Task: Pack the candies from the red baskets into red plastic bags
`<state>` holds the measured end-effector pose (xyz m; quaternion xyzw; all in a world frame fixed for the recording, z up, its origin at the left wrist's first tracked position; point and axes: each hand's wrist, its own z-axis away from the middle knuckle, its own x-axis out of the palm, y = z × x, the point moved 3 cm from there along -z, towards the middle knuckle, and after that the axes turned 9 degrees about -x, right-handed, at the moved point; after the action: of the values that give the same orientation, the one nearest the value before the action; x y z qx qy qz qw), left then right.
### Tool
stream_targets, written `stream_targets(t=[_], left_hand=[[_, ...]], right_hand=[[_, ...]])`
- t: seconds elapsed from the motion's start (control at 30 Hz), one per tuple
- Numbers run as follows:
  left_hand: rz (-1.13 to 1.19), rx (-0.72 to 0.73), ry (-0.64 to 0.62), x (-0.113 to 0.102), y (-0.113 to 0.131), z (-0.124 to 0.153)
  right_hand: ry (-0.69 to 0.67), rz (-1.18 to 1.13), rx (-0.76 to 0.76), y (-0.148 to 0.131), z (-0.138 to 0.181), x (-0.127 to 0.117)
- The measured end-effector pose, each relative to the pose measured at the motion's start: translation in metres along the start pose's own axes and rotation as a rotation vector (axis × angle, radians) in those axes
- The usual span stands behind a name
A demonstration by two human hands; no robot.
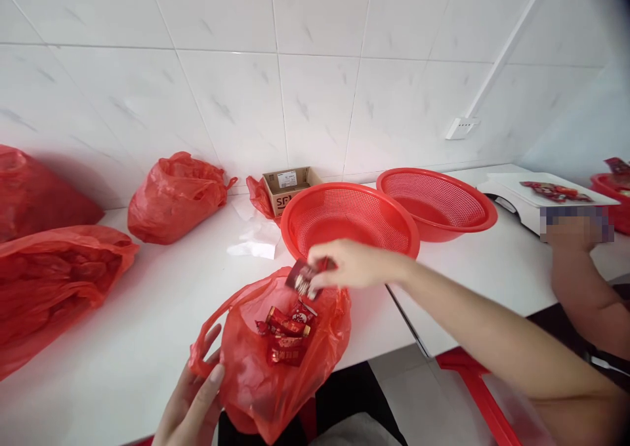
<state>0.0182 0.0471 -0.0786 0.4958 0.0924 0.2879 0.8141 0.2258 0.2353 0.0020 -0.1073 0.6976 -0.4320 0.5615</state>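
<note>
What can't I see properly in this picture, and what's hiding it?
All in the head view:
- Writing on the dark packet: blurred, partly covered by the right hand.
- What's inside the red bag by the wall: hidden by its plastic.
- The rest of the far-left red bag: cut off by the left edge.
- Part of the white scale: covered by blurry squares.

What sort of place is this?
Likely a small packing station, perhaps in a shop or workshop, though nothing names it: small packets in an open red bag, red plastic baskets on the white table, and what looks like a weighing scale.
</note>
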Motion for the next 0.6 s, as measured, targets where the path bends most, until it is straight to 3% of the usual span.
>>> stream_targets(t=[0.1,0.2,0.27,0.37,0.4,0.43,0.47,0.57,0.6], left_hand=[[0.058,0.000,-0.065,0.004,0.003,-0.001],[0.116,0.033,-0.062,-0.001,0.003,-0.006],[0.141,0.025,-0.044,-0.009,0.001,-0.010],[0.155,0.010,-0.015,-0.020,-0.005,-0.018],[0.151,0.015,-0.017,-0.023,-0.007,-0.020],[0.145,0.019,-0.028,-0.024,-0.009,-0.022],[0.144,0.031,-0.041,-0.026,-0.010,-0.024],[0.162,0.114,-0.036,-0.030,-0.010,-0.024],[0.165,0.151,-0.014,-0.032,-0.009,-0.024]], right_hand=[[0.060,0.184,-0.062,-0.025,-0.004,0.046],[0.281,0.140,-0.100,-0.035,0.012,0.044],[0.638,0.023,-0.136,-0.037,0.039,0.018],[1.490,0.004,-0.267,-0.037,0.098,-0.017],[1.660,0.015,-0.287,-0.034,0.112,-0.017],[1.692,0.018,-0.264,-0.031,0.119,-0.012],[1.577,0.012,-0.202,-0.027,0.119,-0.003],[0.867,0.028,0.049,-0.008,0.099,0.047],[0.698,0.061,0.104,0.000,0.093,0.064]])
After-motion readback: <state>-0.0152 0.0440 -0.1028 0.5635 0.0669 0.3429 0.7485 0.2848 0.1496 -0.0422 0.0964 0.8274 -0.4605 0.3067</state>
